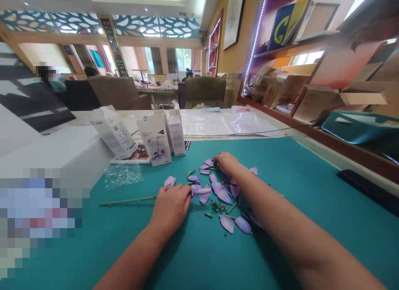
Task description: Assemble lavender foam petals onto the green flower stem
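My left hand (172, 205) is closed around a toy flower. Its long green stem (127, 201) sticks out to the left, and a purple blossom part (195, 192) shows past my fingers on the right. Across the pile, my right hand (227, 162) reaches to the far side with fingers bent down and together among the pieces. Whatever those fingertips hold, if anything, is hidden. Between the hands lie loose lilac petals (224, 196), small green pieces (215, 206) and short green stem bits (208, 215). Two more petals (243, 225) lie nearer to me.
White boxes (156, 140) with flower pictures stand at the back left, beside a crumpled clear plastic bag (123, 175). Clear plastic sheets (237, 123) lie behind the green mat (124, 248). A black bar-shaped object (369, 190) is at the right; shelves hold cardboard boxes (318, 105).
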Action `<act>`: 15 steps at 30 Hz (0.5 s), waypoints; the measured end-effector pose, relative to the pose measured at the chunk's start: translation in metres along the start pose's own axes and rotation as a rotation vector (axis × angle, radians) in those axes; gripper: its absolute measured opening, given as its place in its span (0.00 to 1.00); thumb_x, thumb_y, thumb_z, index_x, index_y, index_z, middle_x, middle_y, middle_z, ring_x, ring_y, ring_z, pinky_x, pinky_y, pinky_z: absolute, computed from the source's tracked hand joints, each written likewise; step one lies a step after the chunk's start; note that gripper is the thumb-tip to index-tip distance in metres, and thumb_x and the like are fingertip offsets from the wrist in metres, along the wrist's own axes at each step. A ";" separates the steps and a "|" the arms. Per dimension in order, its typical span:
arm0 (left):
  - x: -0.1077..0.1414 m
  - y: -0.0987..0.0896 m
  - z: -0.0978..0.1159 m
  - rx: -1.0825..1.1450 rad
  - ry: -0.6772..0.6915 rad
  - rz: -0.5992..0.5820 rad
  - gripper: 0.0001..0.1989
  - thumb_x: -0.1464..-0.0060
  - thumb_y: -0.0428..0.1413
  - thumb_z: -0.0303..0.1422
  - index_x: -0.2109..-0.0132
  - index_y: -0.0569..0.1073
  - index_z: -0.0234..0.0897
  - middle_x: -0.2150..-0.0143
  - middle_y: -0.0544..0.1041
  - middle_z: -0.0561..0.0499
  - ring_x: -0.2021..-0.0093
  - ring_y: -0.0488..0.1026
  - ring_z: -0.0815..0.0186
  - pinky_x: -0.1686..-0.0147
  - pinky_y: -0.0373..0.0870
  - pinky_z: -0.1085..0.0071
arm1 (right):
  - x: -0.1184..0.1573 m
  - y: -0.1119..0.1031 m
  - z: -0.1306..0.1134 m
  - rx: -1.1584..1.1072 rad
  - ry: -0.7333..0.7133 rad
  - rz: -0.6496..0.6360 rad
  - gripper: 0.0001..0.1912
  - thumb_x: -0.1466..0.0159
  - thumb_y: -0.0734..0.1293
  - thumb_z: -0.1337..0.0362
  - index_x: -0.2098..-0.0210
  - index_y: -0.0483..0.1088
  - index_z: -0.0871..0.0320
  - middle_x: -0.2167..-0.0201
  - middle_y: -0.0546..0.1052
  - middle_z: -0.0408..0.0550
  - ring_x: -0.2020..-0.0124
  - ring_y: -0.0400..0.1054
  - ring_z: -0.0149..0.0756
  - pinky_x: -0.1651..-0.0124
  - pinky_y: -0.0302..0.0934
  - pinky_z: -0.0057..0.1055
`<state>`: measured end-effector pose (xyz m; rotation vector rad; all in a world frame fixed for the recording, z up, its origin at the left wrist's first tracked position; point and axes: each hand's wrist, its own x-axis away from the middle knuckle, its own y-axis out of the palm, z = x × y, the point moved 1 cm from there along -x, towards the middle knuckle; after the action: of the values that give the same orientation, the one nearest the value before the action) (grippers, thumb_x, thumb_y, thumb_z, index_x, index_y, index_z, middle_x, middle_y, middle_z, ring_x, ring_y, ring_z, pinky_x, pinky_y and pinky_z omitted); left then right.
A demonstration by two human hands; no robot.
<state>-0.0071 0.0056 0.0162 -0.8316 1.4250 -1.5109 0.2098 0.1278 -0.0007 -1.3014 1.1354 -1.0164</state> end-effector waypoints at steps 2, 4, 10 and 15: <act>0.000 -0.001 0.001 0.000 -0.002 -0.003 0.13 0.37 0.43 0.30 0.59 0.72 0.39 0.60 0.76 0.47 0.58 0.71 0.61 0.57 0.58 0.63 | 0.001 0.000 0.002 -0.006 -0.012 -0.003 0.12 0.41 0.63 0.72 0.63 0.76 0.56 0.59 0.75 0.53 0.57 0.67 0.40 0.61 0.57 0.28; 0.000 -0.002 0.001 0.000 -0.006 -0.004 0.13 0.37 0.42 0.30 0.59 0.72 0.39 0.60 0.76 0.47 0.58 0.71 0.61 0.57 0.58 0.63 | 0.004 -0.001 0.004 -0.023 -0.014 0.013 0.08 0.42 0.64 0.71 0.66 0.75 0.58 0.60 0.75 0.53 0.57 0.67 0.41 0.61 0.56 0.28; 0.001 -0.002 0.000 -0.003 0.001 0.018 0.13 0.37 0.42 0.31 0.59 0.72 0.39 0.60 0.76 0.48 0.57 0.71 0.61 0.57 0.58 0.64 | 0.036 -0.017 -0.001 -0.173 0.036 0.146 0.11 0.36 0.57 0.68 0.58 0.68 0.59 0.62 0.75 0.53 0.62 0.67 0.38 0.63 0.56 0.29; 0.001 -0.001 -0.001 0.040 0.030 0.046 0.12 0.38 0.43 0.31 0.59 0.72 0.39 0.59 0.75 0.48 0.56 0.71 0.61 0.58 0.60 0.64 | 0.082 -0.030 -0.018 -0.463 -0.003 0.233 0.09 0.37 0.56 0.66 0.61 0.66 0.55 0.72 0.74 0.42 0.72 0.66 0.32 0.69 0.56 0.26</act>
<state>-0.0088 0.0056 0.0172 -0.7503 1.4210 -1.5180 0.2085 0.0427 0.0267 -1.4808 1.5401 -0.5975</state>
